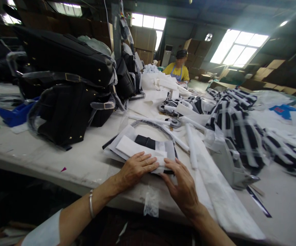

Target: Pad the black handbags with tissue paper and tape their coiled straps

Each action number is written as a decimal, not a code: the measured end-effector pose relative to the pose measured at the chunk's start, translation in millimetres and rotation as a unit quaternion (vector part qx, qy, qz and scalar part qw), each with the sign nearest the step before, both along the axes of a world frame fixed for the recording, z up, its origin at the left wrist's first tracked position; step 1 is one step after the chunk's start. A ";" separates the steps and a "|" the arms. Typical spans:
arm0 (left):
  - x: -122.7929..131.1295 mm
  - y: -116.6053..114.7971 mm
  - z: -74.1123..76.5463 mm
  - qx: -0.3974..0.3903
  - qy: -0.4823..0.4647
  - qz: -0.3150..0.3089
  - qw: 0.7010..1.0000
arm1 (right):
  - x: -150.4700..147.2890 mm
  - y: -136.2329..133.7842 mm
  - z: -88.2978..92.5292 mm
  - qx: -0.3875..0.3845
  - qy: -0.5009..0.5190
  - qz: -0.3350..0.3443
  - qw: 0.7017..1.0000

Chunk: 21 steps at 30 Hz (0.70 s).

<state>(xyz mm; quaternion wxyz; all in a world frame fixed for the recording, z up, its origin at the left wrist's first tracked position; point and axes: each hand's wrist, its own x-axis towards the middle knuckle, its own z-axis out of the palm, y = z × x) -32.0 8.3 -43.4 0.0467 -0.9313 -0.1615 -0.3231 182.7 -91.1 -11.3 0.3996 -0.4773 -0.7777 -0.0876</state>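
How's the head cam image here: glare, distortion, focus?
Head view: windows blown out, flare streak top right; wide-angle bending toward the edges; black bags lose detail in shadow; left hand and right hand on the white paper evenly lit and sharp.

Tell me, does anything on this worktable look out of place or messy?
One small thing: a scrap of clear plastic hangs over the front edge of the table, just below the left hand and right hand, which lie flat on a paper-wrapped black piece. A tiny pink scrap lies loose nearby.
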 end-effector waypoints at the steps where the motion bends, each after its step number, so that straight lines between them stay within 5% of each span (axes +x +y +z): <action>1: -0.1 0.5 -0.9 -0.001 -0.002 -0.002 1.000 | 3.0 -8.9 1.1 0.001 0.008 0.013 1.000; 5: -0.8 1.5 -0.8 -0.012 -0.008 -0.014 1.000 | 4.8 -46.3 -10.9 -0.050 -0.057 0.115 0.990; 9: 0.0 -0.1 2.9 -0.023 -0.007 -0.008 1.000 | -7.8 -58.6 -36.6 -0.071 -0.161 0.098 0.979; 13: 0.2 -0.8 4.9 -0.014 0.002 -0.008 1.000 | -17.3 -49.0 -46.8 -0.077 -0.091 0.091 0.989; 21: 0.6 -2.9 4.4 0.026 0.010 0.006 1.000 | -16.1 -45.4 -32.9 -0.101 0.029 0.174 0.979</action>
